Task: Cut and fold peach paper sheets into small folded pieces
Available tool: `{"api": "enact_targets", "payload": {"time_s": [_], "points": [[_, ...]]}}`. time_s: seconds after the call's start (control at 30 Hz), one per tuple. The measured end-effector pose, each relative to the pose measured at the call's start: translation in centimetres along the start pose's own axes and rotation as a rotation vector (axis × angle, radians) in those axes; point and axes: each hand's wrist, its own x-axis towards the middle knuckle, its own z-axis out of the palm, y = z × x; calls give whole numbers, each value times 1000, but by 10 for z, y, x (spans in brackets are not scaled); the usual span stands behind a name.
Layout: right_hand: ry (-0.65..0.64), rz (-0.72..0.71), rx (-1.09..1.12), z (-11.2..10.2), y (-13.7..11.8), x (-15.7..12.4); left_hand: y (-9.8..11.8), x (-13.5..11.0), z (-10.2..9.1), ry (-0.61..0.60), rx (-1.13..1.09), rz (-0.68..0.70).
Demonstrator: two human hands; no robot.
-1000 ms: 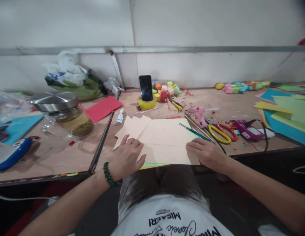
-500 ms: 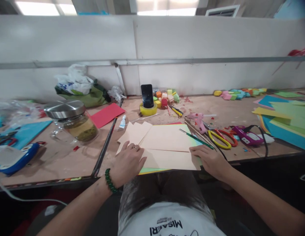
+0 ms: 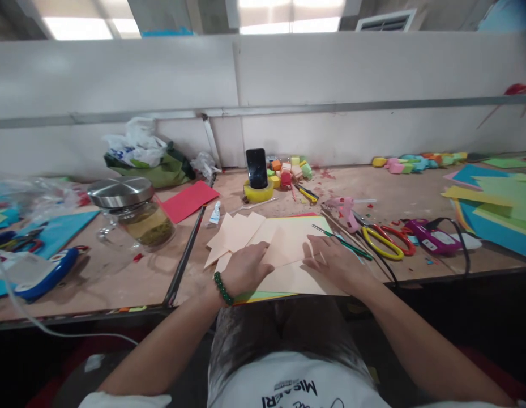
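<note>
A pale peach paper sheet [image 3: 288, 242] lies in front of me at the table's edge. It rests on more peach paper [image 3: 307, 282], with green and yellow sheets showing beneath. My left hand [image 3: 249, 267] lies on the left part of the sheet, thumb apart from the fingers. On the right part, my right hand [image 3: 336, 262] rests palm down with its fingers spread. Cut or folded peach pieces with pointed corners [image 3: 231, 235] lie beyond my left hand. Near my right fingers, a slim green-handled tool [image 3: 347, 245] lies across the paper's right edge.
To the right lie yellow-and-red-handled scissors [image 3: 384, 241], a pink glue gun [image 3: 348, 212] and a purple device [image 3: 432, 235]. A phone [image 3: 256, 169] stands in a yellow tape roll [image 3: 258, 194]. A lidded glass jar [image 3: 146, 224] and red paper [image 3: 189, 201] are left.
Both hands have moved inward over the peach sheet and are closer together. My right hand has come left from the paper's right edge. The view has shifted slightly.
</note>
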Motion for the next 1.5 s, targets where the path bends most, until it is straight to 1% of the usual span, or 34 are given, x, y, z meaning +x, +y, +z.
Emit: {"api": "enact_targets", "payload": {"time_s": [0.07, 0.1, 0.17, 0.2, 0.27, 0.3, 0.33, 0.37, 0.43, 0.53, 0.63, 0.7, 0.77, 0.83, 0.9, 0.93, 1.0, 1.03, 1.13, 1.17, 1.23, 1.33, 1.4, 1.5], "points": [[81, -27, 18, 1, -1, 5, 4, -7, 1, 59, -8, 12], [145, -42, 36, -1, -2, 6, 7, -12, 1, 122, 25, 45], [262, -82, 92, -10, -6, 8, 13, -24, 3, 271, 140, 184], [294, -117, 135, -15, -9, 8, 17, -31, 4, 352, 191, 251], [304, -206, 248, -26, -13, 7, 23, -45, 2, 486, 263, 379], [303, -247, 301, -31, -15, 6, 26, -51, 0, 520, 279, 407], [308, -284, 347, -34, -16, 5, 26, -55, -2, 522, 273, 436], [320, -309, 385, -35, -16, 3, 26, -58, -4, 496, 251, 468], [330, -306, 447, -32, -15, -4, 19, -59, -6, 407, 176, 550], [248, -241, 527, -19, -12, -18, 1, -51, 0, 264, 98, 616], [158, -214, 580, -10, -10, -33, -12, -41, 12, 157, -59, 562], [111, -203, 589, -10, -11, -41, -16, -36, 17, 112, -174, 488], [57, -155, 583, -13, -14, -45, -16, -32, 17, 70, -275, 372], [23, -33, 585, -17, -17, -46, -15, -28, 13, 28, -354, 227], [3, 157, 583, -21, -20, -42, -14, -23, 7, -1, -410, 105], [-13, 258, 558, -23, -21, -39, -14, -20, 5, -7, -426, 69], [-66, 405, 471, -27, -20, -29, -13, -13, 1, -5, -433, 43], [-109, 436, 423, -29, -18, -23, -12, -8, -1, 1, -427, 42], [-230, 437, 339, -34, -8, -2, -10, 6, -3, 13, -393, 40], [-253, 424, 317, -35, -3, 5, -10, 11, -4, 6, -375, 43], [-253, 371, 290, -34, 5, 18, -9, 18, -6, -2, -337, 37], [-305, 304, 292, -32, 14, 33, -5, 25, -11, -72, -316, 23], [-376, 311, 307, -31, 16, 39, -2, 26, -14, -125, -321, 18], [-459, 348, 332, -29, 18, 44, 0, 26, -16, -162, -337, 22]]}}
